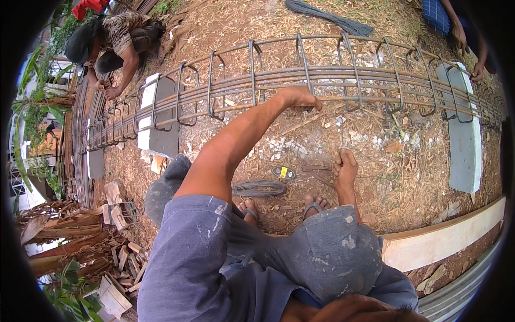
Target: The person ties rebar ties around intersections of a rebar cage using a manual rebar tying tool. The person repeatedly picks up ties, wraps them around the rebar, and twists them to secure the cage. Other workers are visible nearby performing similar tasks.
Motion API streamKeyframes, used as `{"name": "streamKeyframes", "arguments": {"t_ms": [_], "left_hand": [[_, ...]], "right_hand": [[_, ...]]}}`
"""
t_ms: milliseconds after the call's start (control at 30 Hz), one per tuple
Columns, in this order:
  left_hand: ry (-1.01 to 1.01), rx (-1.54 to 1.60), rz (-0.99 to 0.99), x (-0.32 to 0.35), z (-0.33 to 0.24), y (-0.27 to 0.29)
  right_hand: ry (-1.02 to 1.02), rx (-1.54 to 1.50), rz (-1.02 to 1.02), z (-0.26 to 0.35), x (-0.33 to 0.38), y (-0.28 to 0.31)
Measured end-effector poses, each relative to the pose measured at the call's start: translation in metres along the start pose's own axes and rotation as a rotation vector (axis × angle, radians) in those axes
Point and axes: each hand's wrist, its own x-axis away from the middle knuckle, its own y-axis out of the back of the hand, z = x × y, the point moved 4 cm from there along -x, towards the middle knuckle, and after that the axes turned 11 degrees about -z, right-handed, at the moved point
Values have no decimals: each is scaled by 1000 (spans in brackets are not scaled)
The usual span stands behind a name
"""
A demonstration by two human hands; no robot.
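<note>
A long cage of rusty rebar with bent steel stirrups crosses in front of me, resting on grey-and-white blocks. My left hand reaches out to the cage, its fingers curled around the near bar beside a stirrup. Nearer to me, my right hand is closed above the ground, apart from the cage. What looks like a thin wire rises from its fingers. Between my feet and the cage lie a coil of tie wire, a black-and-yellow tape measure and pincers, partly beside my right hand.
A crouching person works at the cage's far left end; another person's hand is near the right block. A wire bundle lies beyond the cage. A wooden plank stands at the right, and wood scraps lie at the left.
</note>
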Motion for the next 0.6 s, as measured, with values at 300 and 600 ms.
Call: {"name": "streamKeyframes", "arguments": {"t_ms": [300, 600], "left_hand": [[11, -47, -707, 48, -22, -1], [-92, 127, -838, 47, -14, 1]], "right_hand": [[-176, 88, 79, -48, -67, -72], [-503, -180, 347, -42, -121, -150]]}}
